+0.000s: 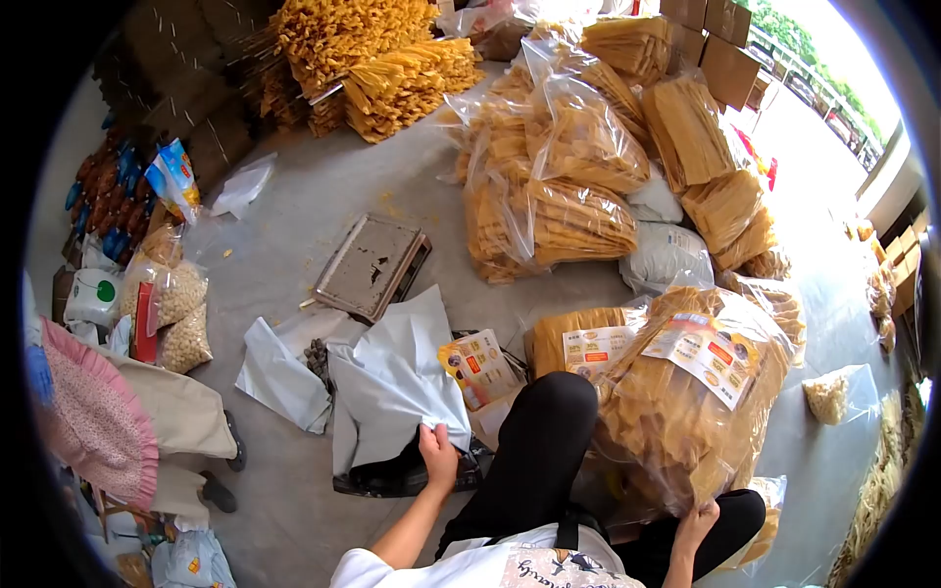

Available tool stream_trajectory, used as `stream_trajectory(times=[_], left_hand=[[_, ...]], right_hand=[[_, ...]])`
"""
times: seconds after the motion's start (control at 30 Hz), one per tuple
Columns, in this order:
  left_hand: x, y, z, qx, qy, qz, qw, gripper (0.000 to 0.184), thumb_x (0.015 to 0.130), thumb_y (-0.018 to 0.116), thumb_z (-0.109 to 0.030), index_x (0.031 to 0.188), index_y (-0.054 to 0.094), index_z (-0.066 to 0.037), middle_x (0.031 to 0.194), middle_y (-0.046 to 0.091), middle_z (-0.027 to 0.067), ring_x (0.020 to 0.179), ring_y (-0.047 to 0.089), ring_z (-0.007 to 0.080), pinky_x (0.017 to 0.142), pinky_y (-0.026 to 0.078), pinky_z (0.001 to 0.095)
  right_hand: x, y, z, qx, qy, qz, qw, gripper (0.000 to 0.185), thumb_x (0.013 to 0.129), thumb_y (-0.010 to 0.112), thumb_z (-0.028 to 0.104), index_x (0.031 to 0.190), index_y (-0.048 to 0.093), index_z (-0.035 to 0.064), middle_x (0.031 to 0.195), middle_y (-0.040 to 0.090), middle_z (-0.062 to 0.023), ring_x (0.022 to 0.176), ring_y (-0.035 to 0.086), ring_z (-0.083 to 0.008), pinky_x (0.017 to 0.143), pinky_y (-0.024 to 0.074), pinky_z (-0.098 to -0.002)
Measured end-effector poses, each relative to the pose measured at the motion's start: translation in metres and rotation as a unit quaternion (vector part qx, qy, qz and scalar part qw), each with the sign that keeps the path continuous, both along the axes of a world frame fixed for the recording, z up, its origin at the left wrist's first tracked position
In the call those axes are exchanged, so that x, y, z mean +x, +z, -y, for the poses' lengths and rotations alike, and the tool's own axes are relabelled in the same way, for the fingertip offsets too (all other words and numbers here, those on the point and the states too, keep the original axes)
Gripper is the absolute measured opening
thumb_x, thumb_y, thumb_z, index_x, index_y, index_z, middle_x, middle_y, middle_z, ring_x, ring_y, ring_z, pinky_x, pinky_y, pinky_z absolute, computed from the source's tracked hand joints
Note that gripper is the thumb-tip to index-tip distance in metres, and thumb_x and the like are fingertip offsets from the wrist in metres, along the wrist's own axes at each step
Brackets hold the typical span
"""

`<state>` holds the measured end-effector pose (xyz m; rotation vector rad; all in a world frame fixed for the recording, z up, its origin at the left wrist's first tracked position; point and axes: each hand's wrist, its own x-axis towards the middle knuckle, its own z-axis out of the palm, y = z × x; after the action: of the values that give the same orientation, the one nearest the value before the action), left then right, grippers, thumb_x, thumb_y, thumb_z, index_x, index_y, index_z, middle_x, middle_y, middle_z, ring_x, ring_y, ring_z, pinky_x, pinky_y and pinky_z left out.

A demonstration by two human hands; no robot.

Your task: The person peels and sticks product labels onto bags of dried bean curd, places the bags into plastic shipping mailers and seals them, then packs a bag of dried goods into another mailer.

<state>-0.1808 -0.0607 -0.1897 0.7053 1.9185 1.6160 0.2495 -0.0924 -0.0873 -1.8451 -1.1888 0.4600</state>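
Observation:
My left hand (pixel 438 457) is closed on the edge of a pale grey plastic mailing bag (pixel 397 377), which spreads up and away from it over the floor. My right hand (pixel 697 521) pinches the lower end of a large clear plastic bag (pixel 676 421) packed with flat yellow-brown dried sheets, leaning beside my knee. A printed white and orange label (pixel 708 355) shows on its upper side. Between my hands, a stack of printed orange and white leaflets (pixel 480 370) lies beyond my knee. Another labelled bundle of dried sheets (pixel 573 338) sits behind the large bag.
A worn metal platform scale (pixel 371 267) lies ahead on the floor. Clear bags of dried sheets (pixel 549 186) are heaped beyond it, near yellow stick bundles (pixel 392 78). Another person in a pink apron (pixel 93 412) stands at left, near bags of pale round pieces (pixel 183 314).

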Motion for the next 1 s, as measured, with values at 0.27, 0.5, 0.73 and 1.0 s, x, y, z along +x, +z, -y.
stream_trajectory(times=[0.27,0.5,0.73,1.0], left_hand=[[0.05,0.206,-0.061,0.251,-0.165,-0.004,0.954,0.006,0.092,0.05,-0.005,0.096,0.051,0.0,0.076,0.051,-0.0011,0.065,0.044,0.0032,0.057,0.036,0.0198],[0.072,0.251,-0.111,0.323,-0.177,0.031,0.929,0.011,0.093,0.055,-0.012,0.086,0.051,-0.005,0.066,0.042,-0.0081,0.056,0.033,-0.0001,0.049,0.026,0.0193],[0.082,0.274,-0.136,0.323,-0.126,0.046,0.937,0.01,0.093,0.056,-0.015,0.087,0.055,-0.006,0.074,0.052,-0.0049,0.067,0.042,0.0034,0.06,0.035,0.0212],[0.137,0.355,-0.163,0.41,-0.251,0.175,0.859,0.011,0.095,0.053,-0.014,0.097,0.058,-0.005,0.084,0.058,-0.0028,0.074,0.049,0.0043,0.067,0.039,0.0212]], right_hand=[[0.0,0.104,-0.146,0.212,0.038,-0.179,0.96,0.031,0.086,0.042,0.004,0.056,0.042,0.009,0.049,0.043,0.0001,0.042,0.037,-0.0064,0.04,0.0267,-0.021],[0.006,0.188,-0.26,0.36,0.119,-0.402,0.834,0.019,0.084,0.039,0.0,0.073,0.053,0.0052,0.067,0.05,-0.0003,0.053,0.044,-0.0092,0.05,0.0398,-0.0218],[-0.051,0.261,-0.153,0.297,0.078,-0.475,0.825,0.016,0.088,0.042,0.004,0.088,0.057,0.0046,0.078,0.059,-0.0055,0.069,0.059,-0.0144,0.061,0.0494,-0.025],[-0.002,0.189,0.044,0.044,0.231,-0.386,0.892,0.018,0.075,0.045,-0.004,0.067,0.06,0.0042,0.062,0.057,-0.0025,0.055,0.055,-0.0098,0.045,0.0403,-0.0232]])
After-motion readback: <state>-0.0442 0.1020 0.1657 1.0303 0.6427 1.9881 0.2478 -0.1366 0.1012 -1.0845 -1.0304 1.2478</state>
